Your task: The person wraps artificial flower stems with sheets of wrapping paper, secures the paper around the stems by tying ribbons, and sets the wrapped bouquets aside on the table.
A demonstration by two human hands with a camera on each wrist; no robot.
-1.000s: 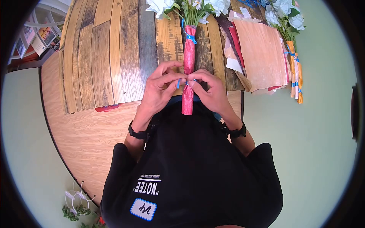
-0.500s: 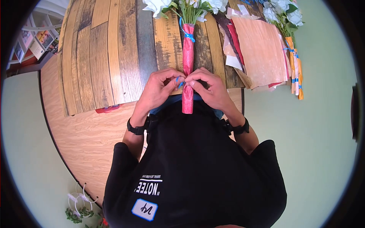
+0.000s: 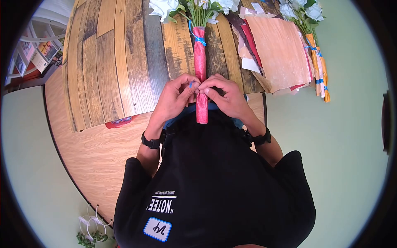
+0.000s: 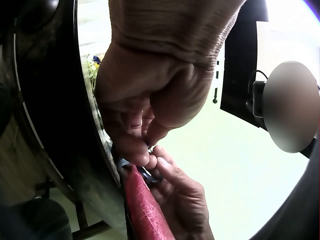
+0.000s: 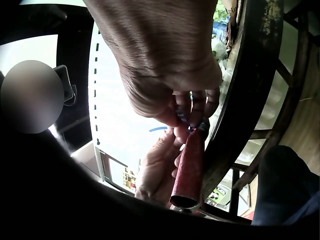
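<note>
A bouquet of white flowers (image 3: 165, 8) has its stems wrapped in a red paper tube (image 3: 200, 62), which hangs past the table's near edge. A blue ribbon bow (image 3: 200, 40) circles the tube near its top. Lower down, where the paper narrows, the left hand (image 3: 174, 97) and right hand (image 3: 225, 96) meet with thumbs and fingertips pinching a second blue ribbon (image 3: 191, 84). In the right wrist view a loose end of blue ribbon (image 5: 158, 129) sticks out beside the fingers, above the flared red tube (image 5: 189, 172). The ribbon's crossing is mostly hidden by fingers.
On the wooden table (image 3: 107, 66), sheets of peach wrapping paper (image 3: 277, 53) lie stacked at the right over darker ones. Beyond them lies another white bouquet with orange-wrapped stems (image 3: 316, 62). A shelf with pictures (image 3: 39, 53) stands at the far left.
Both hands have drawn in closer around the ribbon, and less blue shows between them. The left fingers curl in more. Tube, flowers and paper stack sit slightly further left in the head view.
</note>
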